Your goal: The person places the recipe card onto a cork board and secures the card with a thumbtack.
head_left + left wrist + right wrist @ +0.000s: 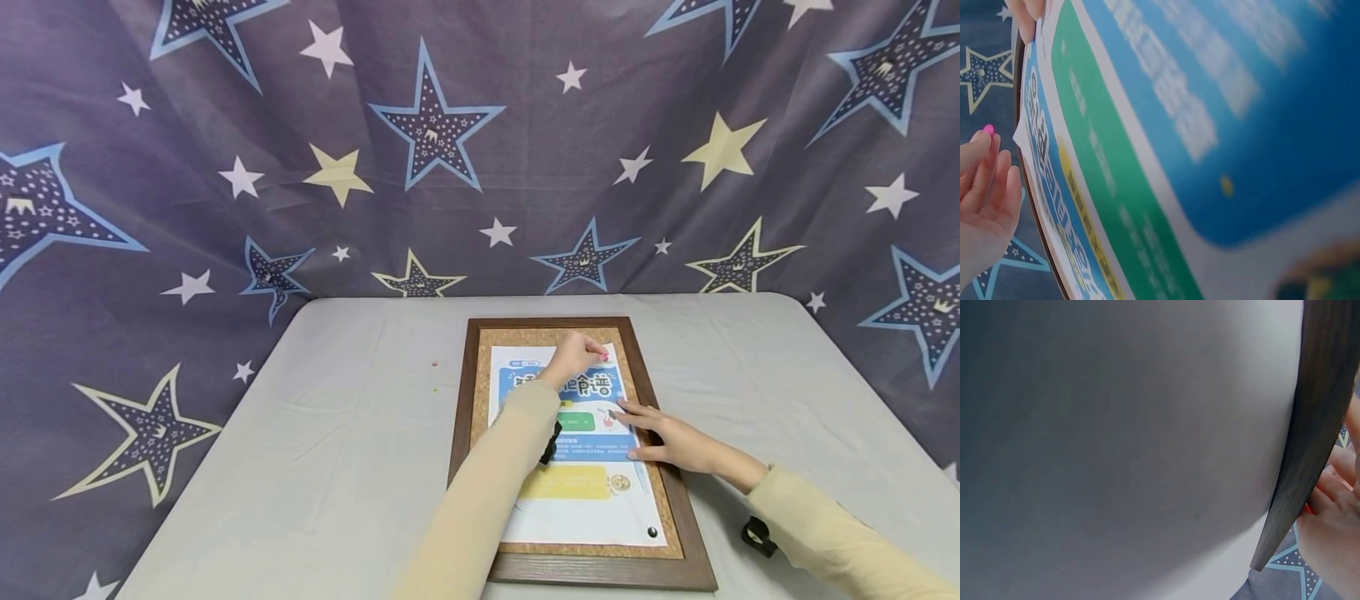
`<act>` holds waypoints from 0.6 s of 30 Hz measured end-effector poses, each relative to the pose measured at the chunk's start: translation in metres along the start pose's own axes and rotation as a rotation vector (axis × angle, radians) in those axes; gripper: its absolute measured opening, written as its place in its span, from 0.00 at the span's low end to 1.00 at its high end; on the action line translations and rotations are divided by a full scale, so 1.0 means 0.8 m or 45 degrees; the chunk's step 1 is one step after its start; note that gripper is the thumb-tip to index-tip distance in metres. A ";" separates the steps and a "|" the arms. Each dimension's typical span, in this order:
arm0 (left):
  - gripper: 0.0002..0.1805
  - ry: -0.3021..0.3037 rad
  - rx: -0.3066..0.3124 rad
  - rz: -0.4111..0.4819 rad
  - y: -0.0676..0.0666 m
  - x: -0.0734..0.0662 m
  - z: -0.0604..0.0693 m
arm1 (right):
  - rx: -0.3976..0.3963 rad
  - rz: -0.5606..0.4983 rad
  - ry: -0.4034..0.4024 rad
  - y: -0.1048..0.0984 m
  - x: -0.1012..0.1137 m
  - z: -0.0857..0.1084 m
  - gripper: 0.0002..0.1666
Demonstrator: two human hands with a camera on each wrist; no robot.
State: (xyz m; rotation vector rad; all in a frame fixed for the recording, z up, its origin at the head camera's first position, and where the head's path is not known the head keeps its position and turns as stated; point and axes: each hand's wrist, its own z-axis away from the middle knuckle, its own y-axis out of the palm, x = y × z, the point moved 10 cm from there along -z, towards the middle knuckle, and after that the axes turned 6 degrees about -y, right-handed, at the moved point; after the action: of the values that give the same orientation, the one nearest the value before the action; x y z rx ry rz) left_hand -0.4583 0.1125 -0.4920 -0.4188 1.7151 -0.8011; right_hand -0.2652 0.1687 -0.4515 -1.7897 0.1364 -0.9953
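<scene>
Over the upper right corner of a printed poster, my left hand pinches a pink pin between thumb and fingertips. The left wrist view shows that hand with the pink pin head at its fingertips, beside the poster's lifted corner. My right hand rests with spread fingers on the poster's right edge. In the right wrist view a hand lies partly behind the dark frame edge, with a small red thing by it. A black pin sits at the lower right corner.
The poster lies on a cork board with a brown wooden frame, on a table with a pale cloth. Two tiny objects, one brownish and one yellowish, lie left of the board. A star-patterned curtain hangs behind.
</scene>
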 end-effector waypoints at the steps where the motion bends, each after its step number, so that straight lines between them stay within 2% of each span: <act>1: 0.03 0.022 -0.002 0.026 0.013 0.013 -0.012 | -0.001 -0.002 -0.005 0.000 0.000 0.000 0.37; 2: 0.03 0.026 -0.002 0.035 0.013 0.011 -0.010 | -0.002 -0.004 -0.007 0.000 0.000 0.000 0.37; 3: 0.03 -0.016 0.027 0.040 0.009 0.005 -0.005 | -0.005 -0.005 -0.008 0.000 0.000 0.000 0.37; 4: 0.03 -0.027 0.051 0.070 0.013 0.009 -0.007 | -0.006 -0.006 -0.008 0.001 0.000 0.000 0.37; 6: 0.03 -0.084 0.070 0.081 -0.008 -0.015 0.015 | -0.006 -0.002 -0.009 0.001 0.000 0.000 0.36; 7: 0.03 -0.137 0.095 0.086 -0.019 -0.028 0.028 | -0.005 -0.001 -0.008 0.001 -0.001 0.000 0.36; 9: 0.04 -0.246 0.133 0.084 -0.031 -0.041 0.043 | -0.005 -0.001 -0.008 0.002 -0.001 0.000 0.36; 10: 0.04 -0.245 0.100 0.064 -0.036 -0.047 0.049 | -0.004 -0.002 -0.006 0.002 -0.001 0.000 0.36; 11: 0.04 -0.209 0.061 0.068 -0.026 -0.038 0.039 | -0.004 -0.003 -0.007 0.002 -0.001 0.000 0.36; 13: 0.02 -0.149 0.007 0.070 0.011 -0.002 0.006 | -0.009 -0.014 -0.006 0.001 -0.001 0.001 0.36; 16: 0.01 -0.074 -0.064 0.041 0.092 0.078 -0.063 | -0.014 -0.021 -0.006 0.000 -0.001 0.001 0.36; 17: 0.03 -0.063 -0.061 0.049 0.122 0.109 -0.090 | -0.014 -0.021 -0.007 0.000 -0.001 0.001 0.36; 18: 0.03 -0.081 -0.053 0.033 0.141 0.127 -0.105 | -0.016 -0.019 -0.008 -0.001 -0.001 0.001 0.36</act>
State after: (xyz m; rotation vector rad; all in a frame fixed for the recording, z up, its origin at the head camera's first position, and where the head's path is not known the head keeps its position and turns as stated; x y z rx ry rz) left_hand -0.5541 0.1515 -0.6315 -0.4447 1.6772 -0.7269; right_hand -0.2652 0.1699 -0.4516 -1.8072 0.1261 -1.0013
